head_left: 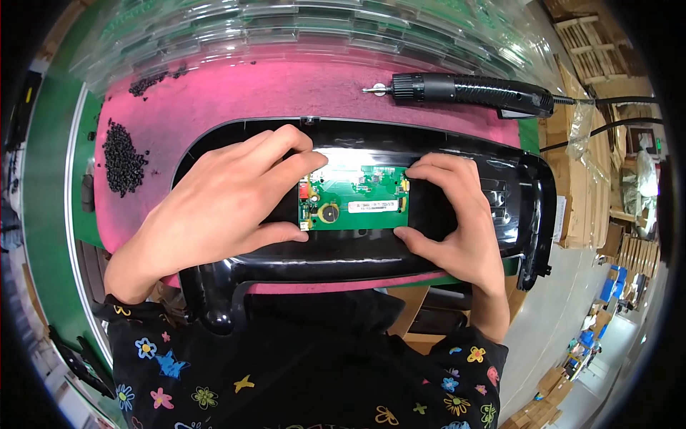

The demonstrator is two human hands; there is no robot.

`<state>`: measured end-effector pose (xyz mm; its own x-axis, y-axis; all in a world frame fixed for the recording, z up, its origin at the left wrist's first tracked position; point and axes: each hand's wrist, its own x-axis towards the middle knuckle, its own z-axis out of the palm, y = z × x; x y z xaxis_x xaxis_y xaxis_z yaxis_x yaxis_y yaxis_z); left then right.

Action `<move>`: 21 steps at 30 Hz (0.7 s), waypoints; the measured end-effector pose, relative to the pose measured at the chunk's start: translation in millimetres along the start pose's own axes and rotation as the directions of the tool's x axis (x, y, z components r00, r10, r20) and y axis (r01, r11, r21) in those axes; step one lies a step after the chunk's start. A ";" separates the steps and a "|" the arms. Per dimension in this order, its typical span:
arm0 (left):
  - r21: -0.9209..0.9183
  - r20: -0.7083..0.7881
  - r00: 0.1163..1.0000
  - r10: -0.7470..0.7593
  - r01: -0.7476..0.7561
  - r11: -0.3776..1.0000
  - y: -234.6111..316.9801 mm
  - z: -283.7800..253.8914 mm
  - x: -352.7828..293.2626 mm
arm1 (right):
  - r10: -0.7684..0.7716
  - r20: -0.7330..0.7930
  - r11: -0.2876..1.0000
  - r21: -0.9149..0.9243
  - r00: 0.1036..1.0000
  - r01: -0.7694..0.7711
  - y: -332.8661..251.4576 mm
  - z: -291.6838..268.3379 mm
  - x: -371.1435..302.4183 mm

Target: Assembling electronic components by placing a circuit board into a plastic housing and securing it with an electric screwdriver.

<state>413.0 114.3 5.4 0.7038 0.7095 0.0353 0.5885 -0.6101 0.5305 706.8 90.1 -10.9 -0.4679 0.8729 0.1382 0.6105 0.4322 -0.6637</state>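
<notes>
A green circuit board (357, 219) with a round dark part, a red part and a white label sits over the middle of a large black plastic housing (329, 272). My left hand (229, 189) grips the board's left end, thumb at the lower corner and fingers at the upper one. At the right end, my right hand (457, 207) pinches the board the same way between thumb and forefinger. The housing lies hollow side up across the pink mat. Whether the board touches the housing's floor, I cannot tell.
A black electric screwdriver (464, 93) lies behind the housing, its cable running off right. Small black screws (123, 159) form a heap on the pink mat (286, 82) at left. Stacked clear plastic trays (307, 32) line the back. Cardboard boxes (582, 171) stand at right.
</notes>
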 end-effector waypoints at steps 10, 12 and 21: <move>-0.025 -0.023 0.998 0.051 -0.052 0.998 -5.8 1.3 -3.5 | 0.016 0.000 0.999 -0.047 1.000 -0.016 -4.5 1.4 0.7; -0.020 -0.043 0.997 0.067 -0.068 0.997 -7.2 3.0 -3.5 | 0.038 -0.007 0.998 -0.053 0.999 -0.038 -6.4 1.0 0.9; 0.006 -0.033 0.994 0.101 -0.101 0.995 -12.7 5.2 -10.6 | -0.029 -0.011 0.993 -0.116 1.000 0.027 -11.5 3.6 3.3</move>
<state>400.1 112.7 -6.2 0.7459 0.6557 0.1171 0.5170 -0.6808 0.5189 695.9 87.2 -5.4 -0.4784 0.8625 0.1649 0.6673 0.4791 -0.5702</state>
